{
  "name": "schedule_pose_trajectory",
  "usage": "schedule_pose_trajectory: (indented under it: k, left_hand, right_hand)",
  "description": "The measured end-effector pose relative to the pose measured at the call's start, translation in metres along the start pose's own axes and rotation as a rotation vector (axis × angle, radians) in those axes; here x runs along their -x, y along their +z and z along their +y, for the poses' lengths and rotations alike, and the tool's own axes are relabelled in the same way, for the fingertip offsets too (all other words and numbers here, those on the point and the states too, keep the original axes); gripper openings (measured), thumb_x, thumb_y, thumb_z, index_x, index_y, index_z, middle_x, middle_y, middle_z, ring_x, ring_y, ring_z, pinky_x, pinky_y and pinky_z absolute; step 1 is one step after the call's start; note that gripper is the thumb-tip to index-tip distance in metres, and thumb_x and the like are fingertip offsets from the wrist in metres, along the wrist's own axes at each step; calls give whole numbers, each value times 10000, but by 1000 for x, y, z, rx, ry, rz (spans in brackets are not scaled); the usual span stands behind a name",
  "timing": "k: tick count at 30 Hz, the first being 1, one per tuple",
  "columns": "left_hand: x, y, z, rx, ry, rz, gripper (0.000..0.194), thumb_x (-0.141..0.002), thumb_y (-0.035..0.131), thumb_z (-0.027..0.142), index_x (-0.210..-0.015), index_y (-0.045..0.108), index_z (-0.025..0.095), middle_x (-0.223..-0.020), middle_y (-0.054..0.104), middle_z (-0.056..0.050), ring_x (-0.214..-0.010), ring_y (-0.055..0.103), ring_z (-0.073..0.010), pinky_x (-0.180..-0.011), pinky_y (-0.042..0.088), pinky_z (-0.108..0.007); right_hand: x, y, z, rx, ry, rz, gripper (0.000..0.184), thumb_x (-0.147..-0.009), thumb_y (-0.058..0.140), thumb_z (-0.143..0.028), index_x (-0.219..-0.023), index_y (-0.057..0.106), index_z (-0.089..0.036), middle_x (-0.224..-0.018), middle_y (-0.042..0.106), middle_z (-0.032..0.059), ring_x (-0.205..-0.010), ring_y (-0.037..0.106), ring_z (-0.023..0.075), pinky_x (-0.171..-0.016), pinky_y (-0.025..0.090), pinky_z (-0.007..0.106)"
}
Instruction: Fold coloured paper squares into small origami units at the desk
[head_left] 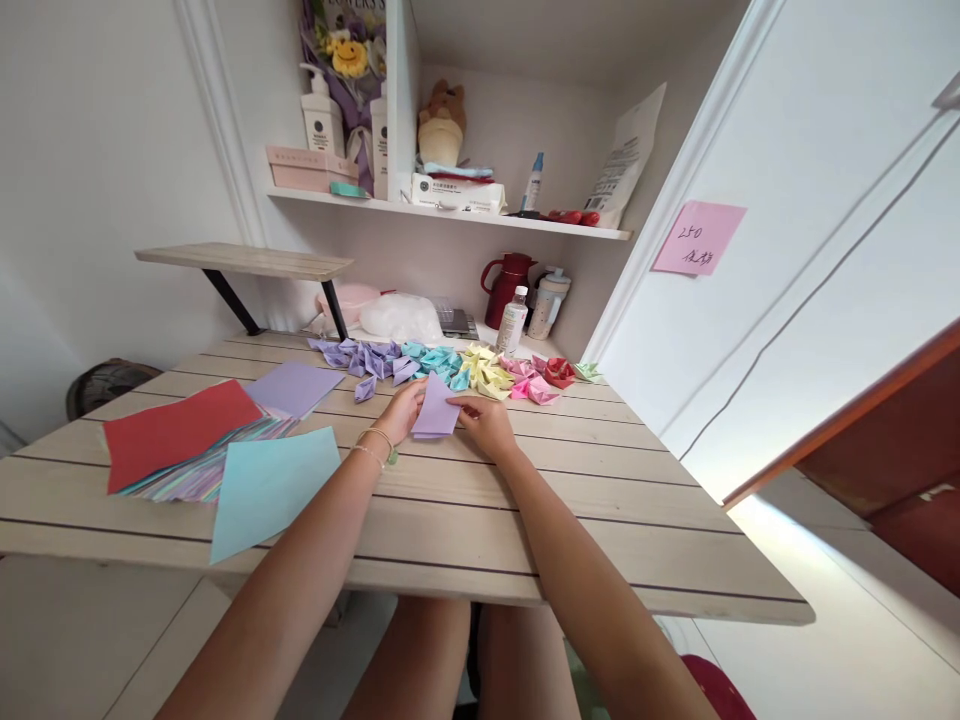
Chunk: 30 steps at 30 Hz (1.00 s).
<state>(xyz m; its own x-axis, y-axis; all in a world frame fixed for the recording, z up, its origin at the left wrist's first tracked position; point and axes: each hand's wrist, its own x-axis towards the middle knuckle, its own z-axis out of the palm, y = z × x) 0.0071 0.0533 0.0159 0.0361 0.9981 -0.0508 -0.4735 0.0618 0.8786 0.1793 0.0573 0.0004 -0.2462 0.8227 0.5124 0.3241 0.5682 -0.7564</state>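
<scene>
1. Fingers of the left hand (405,410) grip the left edge of the folded purple paper (435,408).
2. Fingers of the right hand (487,424) pinch its right edge, thumb and forefinger closed on it.
3. Just beyond the fingertips, folded shapes (486,374) run in a row, purple at left through blue, yellow and pink to red and green.
4. Left of the left fingers lie the stack (187,430) and a blue sheet (276,485).
5. Beyond the right fingers stands a bottle (512,322).

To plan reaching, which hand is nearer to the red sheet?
Left. The left hand is right of the red sheet; the right hand is farther right, beyond the held purple paper.
</scene>
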Motion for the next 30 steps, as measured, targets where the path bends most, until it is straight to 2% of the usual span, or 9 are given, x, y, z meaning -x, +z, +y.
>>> schedule_pose_trajectory:
  k: [6, 9, 12, 14, 17, 19, 22, 27, 30]
  left_hand:
    - [4, -5, 2, -232, 63, 22, 714, -589, 763, 154, -1257, 519, 227, -782, 690, -38, -565, 626, -155, -544, 461, -237]
    - [5, -5, 2, -234, 64, -39, 766, -589, 772, 152, -1295, 478, 201, -829, 694, -73, -654, 655, -173, -624, 487, -253]
    - [5, -3, 1, -165, 82, -103, 799, -559, 790, 128, -1288, 469, 191, -843, 693, -79, -737, 666, -178, -713, 496, -272]
    - [5, -2, 1, -149, 80, -122, 719, -553, 794, 132, -1220, 531, 185, -857, 693, -78, -740, 662, -175, -718, 501, -278]
    - [7, 0, 2, -137, 38, -119, 408, -614, 767, 203, -1004, 656, 156, -913, 689, -88, -766, 652, -181, -720, 517, -301]
    - [8, 1, 2, -114, 10, -135, 265, -675, 730, 268, -903, 685, 141, -945, 685, -96, -822, 645, -192, -756, 521, -329]
    - [9, 1, 2, -81, 3, -180, 235, -715, 704, 314, -859, 688, 129, -928, 691, -104, -871, 640, -196, -804, 507, -344]
    - [8, 1, -2, -84, 3, -188, 271, -611, 786, 165, -856, 682, 115, -894, 706, -117, -897, 656, -207, -759, 482, -271]
    - [9, 1, -2, -81, -5, -175, 254, -614, 789, 181, -834, 682, 113, -870, 710, -117, -892, 666, -214, -749, 480, -261]
  right_hand:
    - [-1, -5, -4, -361, 135, -242, 342, -587, 751, -336, -901, 730, -203, -844, 710, 41, -743, 629, 168, -760, 492, 311]
    - [-2, -8, -6, -413, 144, -239, 308, -568, 764, -369, -820, 738, -195, -863, 711, 50, -806, 628, 177, -789, 479, 306]
    - [-3, -9, -4, -397, 134, -204, 247, -596, 744, -386, -752, 737, -195, -799, 710, 40, -765, 615, 163, -745, 472, 286]
    - [-4, -9, 0, -377, 137, -182, 241, -598, 738, -397, -726, 734, -193, -746, 703, 26, -710, 599, 147, -703, 464, 268]
    - [-6, -11, 6, -316, 170, -112, 282, -592, 731, -436, -710, 732, -181, -694, 688, 17, -641, 569, 138, -634, 442, 253]
    - [-7, -12, 9, -276, 191, -43, 314, -590, 726, -461, -713, 731, -172, -689, 687, 20, -620, 556, 140, -611, 431, 255]
    - [-8, -14, 11, -262, 200, 30, 330, -593, 719, -471, -729, 729, -171, -719, 697, 25, -636, 564, 147, -628, 436, 263]
    - [-8, -13, 7, -357, 240, 62, 398, -573, 728, -490, -798, 713, -163, -716, 692, 39, -661, 592, 164, -660, 471, 281]
    - [-7, -13, 5, -453, 252, 58, 412, -555, 742, -493, -799, 698, -164, -722, 688, 42, -660, 598, 160, -673, 482, 283]
